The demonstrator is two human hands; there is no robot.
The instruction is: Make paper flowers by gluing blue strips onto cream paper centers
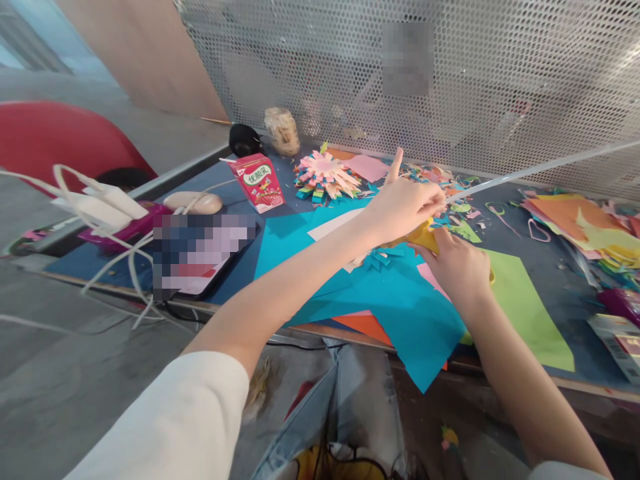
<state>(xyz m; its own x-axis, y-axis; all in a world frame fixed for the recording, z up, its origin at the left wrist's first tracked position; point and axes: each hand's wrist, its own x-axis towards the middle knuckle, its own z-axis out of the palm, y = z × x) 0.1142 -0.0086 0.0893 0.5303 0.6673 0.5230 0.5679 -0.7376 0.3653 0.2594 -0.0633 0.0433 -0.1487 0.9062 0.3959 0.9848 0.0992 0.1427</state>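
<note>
My left hand (403, 203) is closed in a pinch on the end of a long clear glue stick (530, 171) that runs up to the right, with its index finger pointing up. My right hand (457, 263) grips a folded yellow paper piece (423, 235) right under the left hand. Both hands hover over blue paper sheets (400, 293) on the table. A small fringed blue paper cutout (380, 257) lies just left of my right hand.
A layered pink paper flower (325, 175), a red drink carton (259, 181), a jar (283, 130) and a dark tape roll (243, 139) stand at the back. Green paper (525, 303), stacked coloured sheets (585, 223), scraps, a blurred-out tablet (200, 250) and white cables (110, 220) surround me. A perforated metal screen (450, 80) backs the table.
</note>
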